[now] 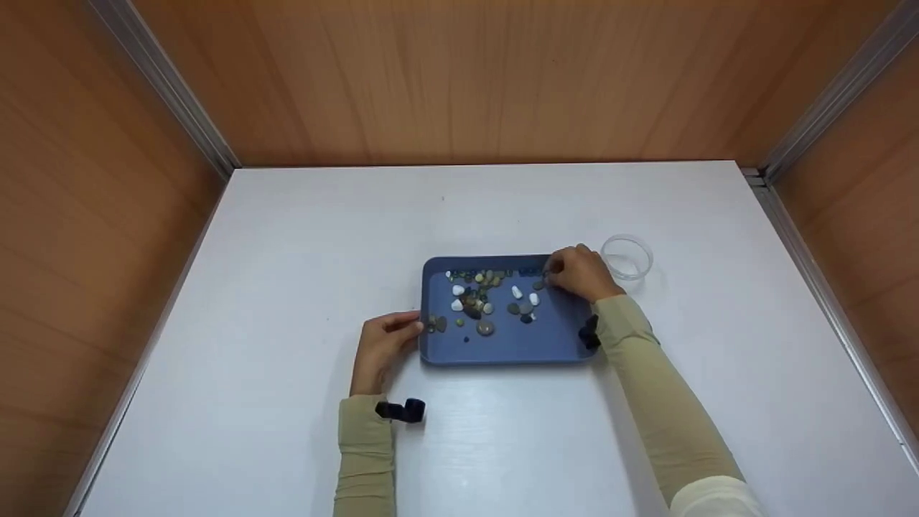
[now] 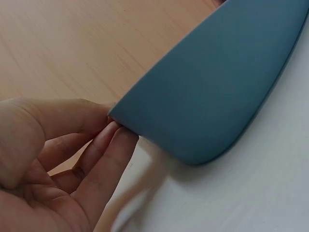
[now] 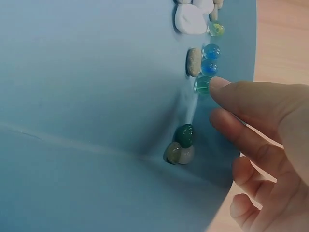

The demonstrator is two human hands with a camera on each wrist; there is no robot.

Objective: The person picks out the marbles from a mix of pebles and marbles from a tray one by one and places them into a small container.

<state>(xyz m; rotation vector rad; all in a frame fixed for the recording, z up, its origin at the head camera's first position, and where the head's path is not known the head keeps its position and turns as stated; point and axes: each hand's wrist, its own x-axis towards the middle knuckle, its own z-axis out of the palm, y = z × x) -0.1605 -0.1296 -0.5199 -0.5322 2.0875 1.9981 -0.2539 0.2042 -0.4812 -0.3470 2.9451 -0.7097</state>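
A blue tray (image 1: pixel 502 341) lies on the white table, with pebbles (image 1: pixel 474 305) and glass beads scattered over its far half. My left hand (image 1: pixel 383 343) holds the tray's left rim (image 2: pixel 145 121), thumb on top and fingertips (image 2: pixel 120 137) against the outer wall. My right hand (image 1: pixel 583 273) hovers over the tray's far right corner. Its index fingertip (image 3: pixel 219 84) touches a green glass bead (image 3: pixel 203 85) by the tray wall; the other fingers hang loosely. Two blue beads (image 3: pixel 210 59), a tan pebble (image 3: pixel 193 62) and a white stone (image 3: pixel 189 20) lie just beyond it. A dark green stone (image 3: pixel 185 135) sits nearer.
A clear plastic cup (image 1: pixel 627 256) stands on the table just right of the tray's far corner. Wooden walls close the table in on the left, back and right. Black wrist straps (image 1: pixel 402 410) sit on both sleeves.
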